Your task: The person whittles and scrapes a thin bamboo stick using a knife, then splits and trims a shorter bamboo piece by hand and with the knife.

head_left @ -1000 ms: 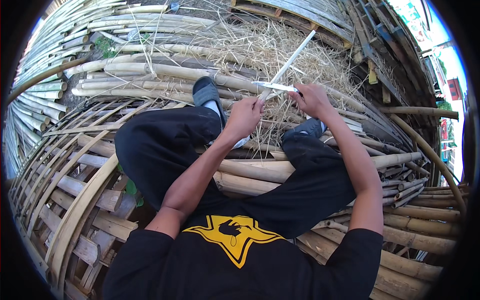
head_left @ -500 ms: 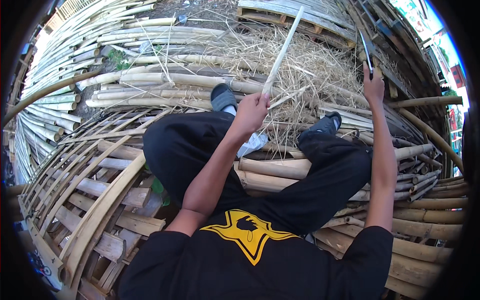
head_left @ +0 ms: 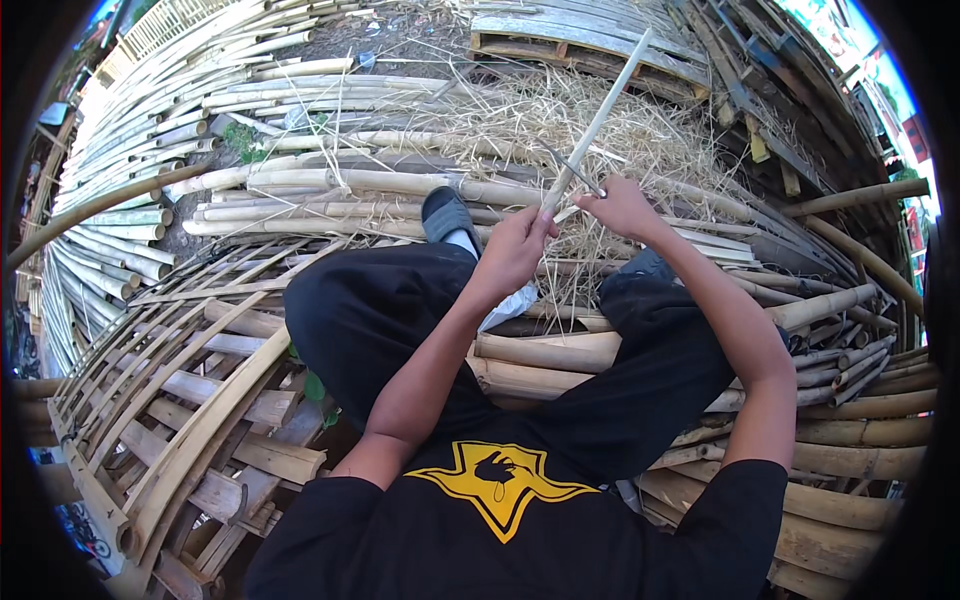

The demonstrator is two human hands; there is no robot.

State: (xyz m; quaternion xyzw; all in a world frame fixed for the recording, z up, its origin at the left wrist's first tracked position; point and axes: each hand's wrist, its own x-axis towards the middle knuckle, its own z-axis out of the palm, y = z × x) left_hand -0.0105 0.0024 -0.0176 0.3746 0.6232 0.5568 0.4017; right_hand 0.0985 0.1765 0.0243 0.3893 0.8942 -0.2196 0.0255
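Observation:
My left hand (head_left: 515, 250) grips the lower end of a pale bamboo strip (head_left: 606, 112), which slants up and away to the right. My right hand (head_left: 622, 207) is closed around the handle of a knife (head_left: 572, 166). The thin dark blade lies across the strip, a short way above my left fist. Whether the edge bites into the strip cannot be made out. Both hands are over a heap of pale shavings (head_left: 590, 250) between my feet.
Stacked bamboo poles (head_left: 360, 180) lie ahead and to the left. A wooden pallet (head_left: 590, 45) stands at the back. On the left is a curved bamboo lattice (head_left: 190, 400); more poles (head_left: 840, 440) lie on the right. A grey sandal (head_left: 450, 215) is on my left foot.
My right hand has swung in from the far right, bringing the knife across the bamboo strip. My left hand has shifted slightly right and nearer, and the strip leans further right.

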